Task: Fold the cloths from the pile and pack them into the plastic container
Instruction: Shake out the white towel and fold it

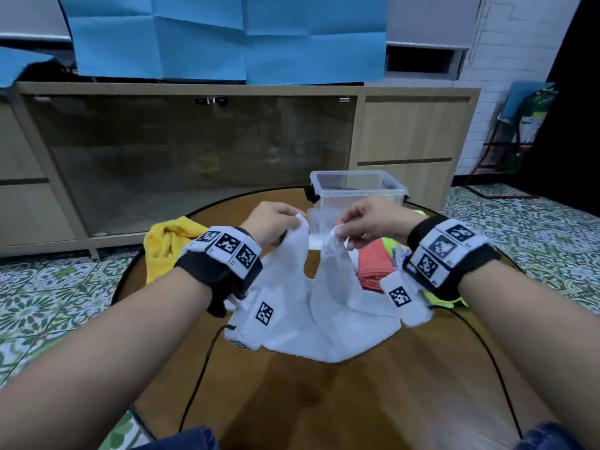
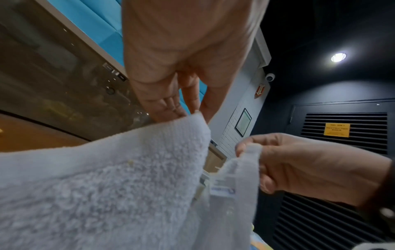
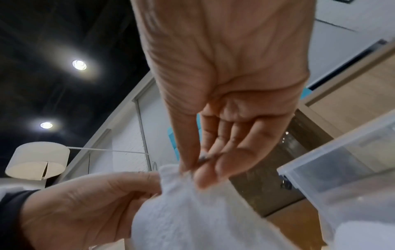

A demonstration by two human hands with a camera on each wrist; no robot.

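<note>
White terry fills the middle of my view: the white cloth [image 1: 319,306] hangs between my two hands above the round wooden table [image 1: 292,401], its lower edge sagging onto the tabletop. My left hand [image 1: 274,224] has its grip closed on one upper corner, thumb and fingers pinching the hem; in the left wrist view those fingers [image 2: 164,108] meet right at the cloth's edge. My right hand [image 1: 368,222] pinches the other upper corner, and the right wrist view shows thumb and fingertips [image 3: 205,175] pressed together on the fabric. The two corners are held close together, near but not touching. Just beyond my hands, at the far side of the table, stands the clear plastic container [image 1: 357,190], open at the top. A yellow cloth [image 1: 168,245] lies crumpled on the left of the table, partly over its edge. On the right, behind my right wrist, I see a red-orange cloth [image 1: 375,264] and bright green fabric [image 1: 444,300] piled together.
</note>
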